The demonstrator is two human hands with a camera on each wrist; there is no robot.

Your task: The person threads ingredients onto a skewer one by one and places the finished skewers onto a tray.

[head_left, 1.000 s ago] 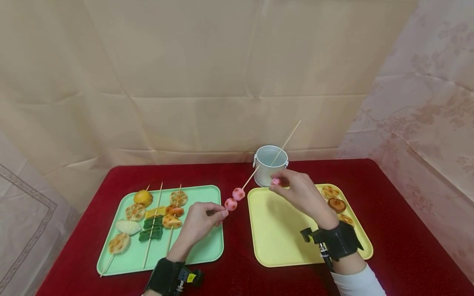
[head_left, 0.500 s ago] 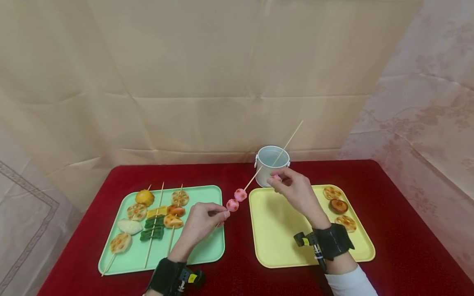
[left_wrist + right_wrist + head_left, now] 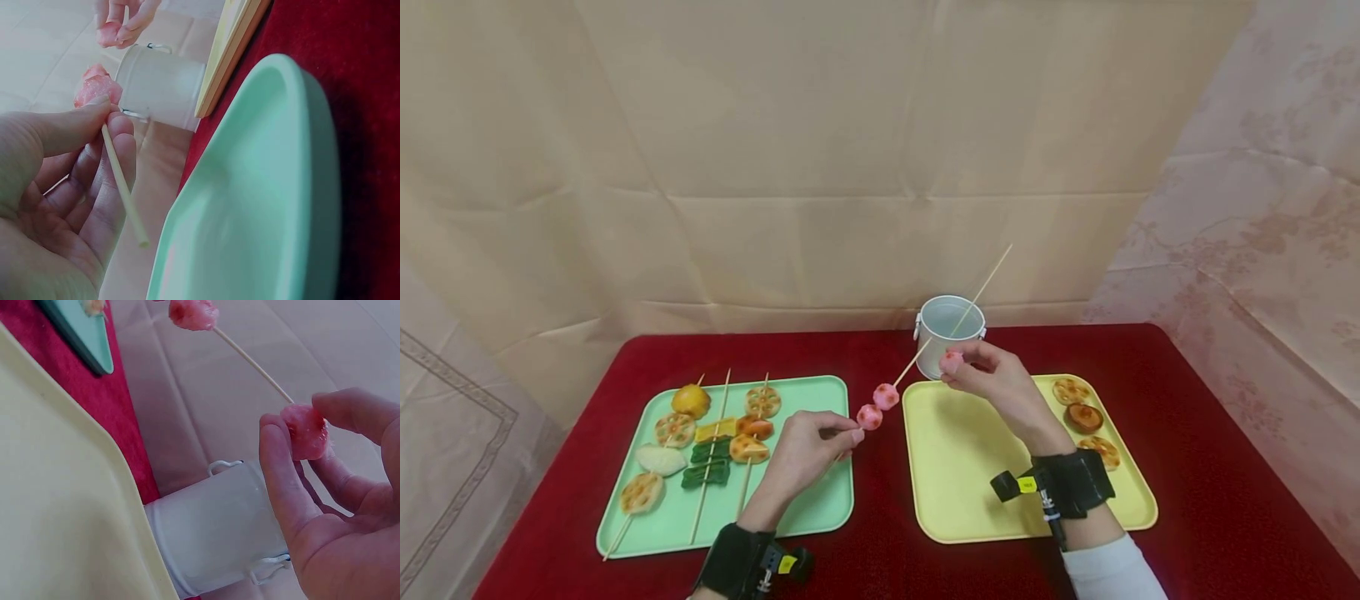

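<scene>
My left hand (image 3: 811, 450) pinches a thin wooden skewer (image 3: 125, 187) between thumb and fingers, over the right edge of the green tray (image 3: 827, 517). Two pink balls with reddish-brown spots, the nearer pink ball (image 3: 869, 417) right at my fingertips, are threaded on it. The bare tip slants up to the right. My right hand (image 3: 1000, 385) pinches a third pink ball (image 3: 306, 431) above the far edge of the yellow tray (image 3: 955, 467). In the right wrist view the skewer's tip reaches the side of this ball.
Behind the hands stands a white pail (image 3: 934, 354) with one bare skewer (image 3: 992, 273) leaning in it. On the green tray lie three filled skewers with lotus slices (image 3: 642, 493) and green pieces (image 3: 706, 475). Lotus slices and a mushroom cap (image 3: 1084, 418) lie along the yellow tray's right side.
My right hand has shifted slightly left with its pink ball, and the ball now shows more at the fingertips. My left hand holds the skewer nearly still.
</scene>
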